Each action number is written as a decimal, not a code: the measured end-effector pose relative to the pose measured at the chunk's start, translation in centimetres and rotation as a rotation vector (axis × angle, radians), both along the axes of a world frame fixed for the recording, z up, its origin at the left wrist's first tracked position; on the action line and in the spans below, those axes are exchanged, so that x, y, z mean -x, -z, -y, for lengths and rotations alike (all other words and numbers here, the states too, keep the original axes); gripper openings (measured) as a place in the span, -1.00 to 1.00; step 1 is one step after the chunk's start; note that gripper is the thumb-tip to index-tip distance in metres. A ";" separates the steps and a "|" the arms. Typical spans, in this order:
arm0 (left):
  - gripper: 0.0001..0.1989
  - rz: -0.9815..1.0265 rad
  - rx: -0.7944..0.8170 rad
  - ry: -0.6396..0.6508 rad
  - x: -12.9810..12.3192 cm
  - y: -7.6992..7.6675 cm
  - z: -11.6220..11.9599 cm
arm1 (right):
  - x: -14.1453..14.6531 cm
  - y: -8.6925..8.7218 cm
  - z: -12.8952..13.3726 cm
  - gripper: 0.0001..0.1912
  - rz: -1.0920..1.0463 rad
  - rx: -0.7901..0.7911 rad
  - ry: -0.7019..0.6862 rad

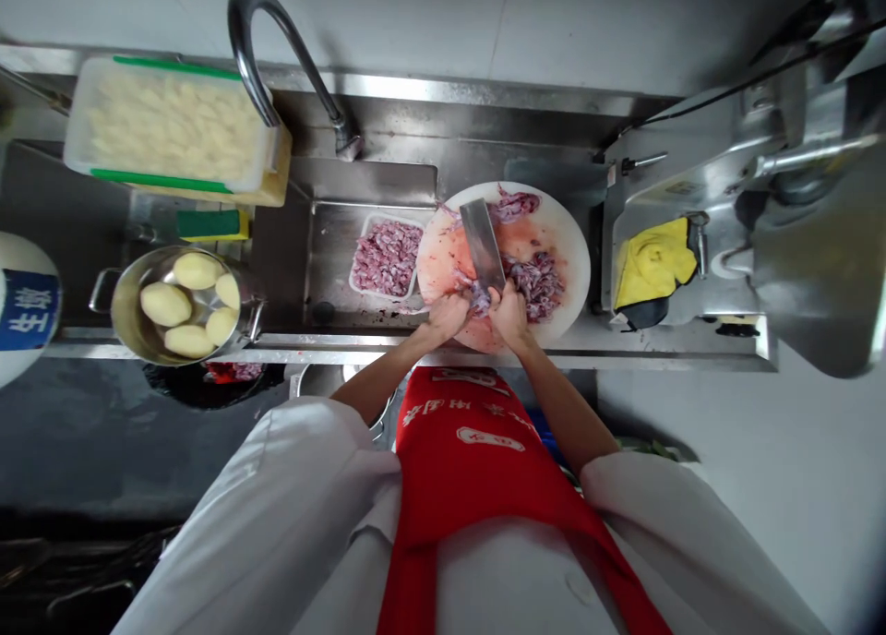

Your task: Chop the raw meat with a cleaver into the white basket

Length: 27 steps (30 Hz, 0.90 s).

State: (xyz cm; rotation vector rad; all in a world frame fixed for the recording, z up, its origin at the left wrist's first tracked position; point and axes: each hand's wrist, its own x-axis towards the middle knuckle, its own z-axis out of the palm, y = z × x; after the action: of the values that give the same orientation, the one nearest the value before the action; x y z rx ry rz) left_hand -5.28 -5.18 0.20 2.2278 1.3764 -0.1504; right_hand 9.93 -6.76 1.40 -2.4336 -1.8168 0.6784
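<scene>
On the round white cutting board, my right hand is closed around the handle of a cleaver. Its broad blade points away from me and lies over the board. My left hand is closed at the board's near edge, its fingers on a piece of raw meat beside the cleaver's heel. A heap of cut meat lies just right of my right hand. More raw meat rests at the far side of the board. Reddish juice stains the board's surface.
A white tub of cut meat stands in the sink, left of the board. Further left are a pot with several peeled potatoes and a lidded box. A faucet arches behind; a machine with a yellow cloth stands right.
</scene>
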 end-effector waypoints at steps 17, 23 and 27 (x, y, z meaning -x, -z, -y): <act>-0.65 -0.075 -0.140 -0.064 -1.6 2.0 2.1 | -2.7 -3.4 5.2 -0.69 -0.017 0.144 -0.112; -0.65 -0.080 -0.132 -0.053 -2.3 1.6 2.5 | -2.3 -4.3 8.7 -0.69 -0.012 0.260 -0.063; -0.63 -0.067 -0.080 -0.015 -1.9 1.7 2.0 | -0.3 -3.6 4.1 -0.68 -0.031 0.161 -0.066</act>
State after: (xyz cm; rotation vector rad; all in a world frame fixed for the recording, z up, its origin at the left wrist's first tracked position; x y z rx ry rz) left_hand -3.42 -7.17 -1.47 2.2960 1.4584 -0.1691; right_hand 10.27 -10.81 5.04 -2.4524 -1.9085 0.8955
